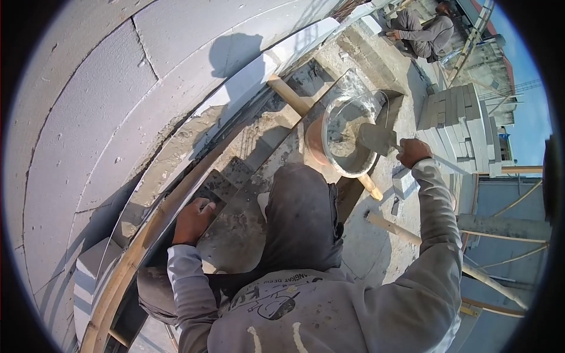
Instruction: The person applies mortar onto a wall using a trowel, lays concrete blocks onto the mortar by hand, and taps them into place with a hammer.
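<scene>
My right hand is closed around the handle of a trowel. The trowel's flat, mortar-coated blade lies over the rim of a bucket, which holds wet grey mortar. Lower on the left, my left hand is curled beside a long wooden rail, thumb uppermost. Whatever its fingers hold, if anything, is hidden. Left of that rail, grey mortar is spread along the top of a low course of pale blocks.
A wall of large pale blocks rises on the left. Wooden poles cross under the plank platform. Stacked blocks stand at right, near bamboo scaffolding. Another person crouches at the top right.
</scene>
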`<action>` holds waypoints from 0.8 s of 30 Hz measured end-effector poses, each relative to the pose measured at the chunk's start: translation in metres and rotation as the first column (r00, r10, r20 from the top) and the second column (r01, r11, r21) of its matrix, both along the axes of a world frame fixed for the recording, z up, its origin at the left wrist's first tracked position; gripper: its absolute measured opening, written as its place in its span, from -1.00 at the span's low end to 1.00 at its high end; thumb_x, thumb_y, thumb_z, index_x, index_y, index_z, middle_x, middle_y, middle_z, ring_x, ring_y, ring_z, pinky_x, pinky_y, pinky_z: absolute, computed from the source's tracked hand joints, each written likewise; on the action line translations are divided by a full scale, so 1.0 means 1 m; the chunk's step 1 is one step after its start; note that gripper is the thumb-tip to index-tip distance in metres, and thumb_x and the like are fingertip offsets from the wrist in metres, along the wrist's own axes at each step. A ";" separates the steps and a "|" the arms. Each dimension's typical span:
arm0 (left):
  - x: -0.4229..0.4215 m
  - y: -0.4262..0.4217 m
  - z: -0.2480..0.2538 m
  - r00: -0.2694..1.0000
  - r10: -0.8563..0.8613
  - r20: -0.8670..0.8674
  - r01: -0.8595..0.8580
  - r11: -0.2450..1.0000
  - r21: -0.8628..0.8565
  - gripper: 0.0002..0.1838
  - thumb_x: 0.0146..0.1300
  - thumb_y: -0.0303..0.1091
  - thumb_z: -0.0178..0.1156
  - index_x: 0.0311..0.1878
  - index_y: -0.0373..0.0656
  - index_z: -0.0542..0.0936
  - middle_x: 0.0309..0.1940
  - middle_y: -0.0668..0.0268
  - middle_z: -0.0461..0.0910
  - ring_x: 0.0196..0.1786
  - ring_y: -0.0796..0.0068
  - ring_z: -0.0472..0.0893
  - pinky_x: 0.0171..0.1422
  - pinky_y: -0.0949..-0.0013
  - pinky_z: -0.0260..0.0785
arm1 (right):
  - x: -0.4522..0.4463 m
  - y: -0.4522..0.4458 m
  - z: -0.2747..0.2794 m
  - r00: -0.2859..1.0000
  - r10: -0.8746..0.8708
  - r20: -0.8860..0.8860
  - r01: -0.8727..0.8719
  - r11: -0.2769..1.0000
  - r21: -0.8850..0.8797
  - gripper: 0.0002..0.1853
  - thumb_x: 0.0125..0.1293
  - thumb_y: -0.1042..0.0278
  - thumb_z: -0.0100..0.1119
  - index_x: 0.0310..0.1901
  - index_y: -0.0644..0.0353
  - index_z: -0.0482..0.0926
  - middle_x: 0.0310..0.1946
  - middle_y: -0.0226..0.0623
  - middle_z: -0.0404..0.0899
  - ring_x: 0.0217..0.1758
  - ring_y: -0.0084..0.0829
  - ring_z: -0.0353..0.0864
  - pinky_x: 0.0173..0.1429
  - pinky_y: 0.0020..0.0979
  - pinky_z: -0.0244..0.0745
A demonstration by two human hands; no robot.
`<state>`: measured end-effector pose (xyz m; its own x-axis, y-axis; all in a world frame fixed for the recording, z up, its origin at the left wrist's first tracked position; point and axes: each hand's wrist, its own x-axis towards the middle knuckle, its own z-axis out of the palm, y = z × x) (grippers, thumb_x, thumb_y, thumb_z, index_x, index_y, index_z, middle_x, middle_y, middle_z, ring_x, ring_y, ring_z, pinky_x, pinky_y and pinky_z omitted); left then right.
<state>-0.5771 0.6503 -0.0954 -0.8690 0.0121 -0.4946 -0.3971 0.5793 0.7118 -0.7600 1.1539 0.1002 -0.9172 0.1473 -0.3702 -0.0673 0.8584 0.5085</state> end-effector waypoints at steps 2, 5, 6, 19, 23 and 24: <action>-0.003 -0.003 -0.003 1.000 0.024 -0.011 -0.024 0.998 -0.053 -0.54 0.21 -0.04 0.12 -0.03 -0.25 0.57 -0.14 -0.07 0.59 -0.03 -0.02 0.57 0.07 0.17 0.38 | -0.031 0.020 -0.048 1.000 0.003 0.009 -0.004 0.998 0.067 -0.72 0.03 0.29 0.15 -0.21 0.18 0.65 -0.23 -0.09 0.65 -0.10 -0.14 0.65 0.00 -0.18 0.53; -0.008 0.001 0.006 0.998 0.057 0.005 -0.056 0.993 -0.108 -0.56 0.22 -0.07 0.12 -0.03 -0.26 0.57 -0.14 -0.07 0.59 -0.03 -0.02 0.57 0.07 0.18 0.38 | -0.071 0.004 -0.097 0.997 0.039 0.065 -0.046 0.994 0.097 -0.75 0.15 0.31 0.09 -0.21 0.18 0.67 -0.16 -0.12 0.65 -0.08 -0.24 0.66 -0.05 -0.26 0.55; -0.007 0.000 0.006 0.998 0.066 0.015 -0.064 0.990 -0.123 -0.56 0.22 -0.07 0.12 -0.03 -0.26 0.57 -0.14 -0.07 0.59 -0.03 -0.02 0.57 0.07 0.18 0.38 | -0.082 -0.001 -0.116 0.993 0.091 0.076 -0.099 0.989 0.110 -0.76 0.18 0.31 0.06 -0.20 0.16 0.67 -0.16 -0.14 0.65 -0.08 -0.27 0.66 -0.06 -0.28 0.55; -0.011 0.001 0.004 0.998 0.058 -0.033 -0.062 0.990 -0.130 -0.57 0.22 -0.05 0.12 -0.05 -0.23 0.56 -0.17 -0.05 0.59 -0.06 -0.01 0.57 0.04 0.16 0.38 | -0.072 -0.065 -0.098 0.992 0.090 0.093 -0.080 0.992 -0.098 -0.70 0.03 0.23 0.21 -0.23 0.23 0.64 -0.25 -0.04 0.64 -0.15 -0.13 0.65 -0.04 -0.19 0.53; -0.017 0.003 0.000 0.999 0.043 0.005 -0.043 0.996 -0.085 -0.56 0.23 -0.05 0.11 -0.01 -0.22 0.56 -0.13 -0.05 0.59 -0.02 -0.01 0.56 0.08 0.17 0.37 | -0.022 0.015 -0.113 0.957 -0.277 0.084 0.259 0.692 -0.674 -0.68 0.06 0.19 0.27 -0.27 0.29 0.61 -0.51 -0.25 0.58 -0.45 -0.33 0.57 -0.38 -0.29 0.43; -0.018 0.004 0.001 1.000 0.012 -0.003 -0.013 0.998 -0.065 -0.56 0.23 -0.05 0.11 -0.01 -0.22 0.56 -0.13 -0.05 0.59 -0.02 -0.01 0.56 0.08 0.17 0.37 | -0.005 0.013 -0.111 0.880 -0.440 0.178 0.395 0.471 -0.789 -0.72 0.09 0.21 0.26 -0.30 0.29 0.60 -0.59 -0.34 0.52 -0.54 -0.45 0.50 -0.48 -0.36 0.37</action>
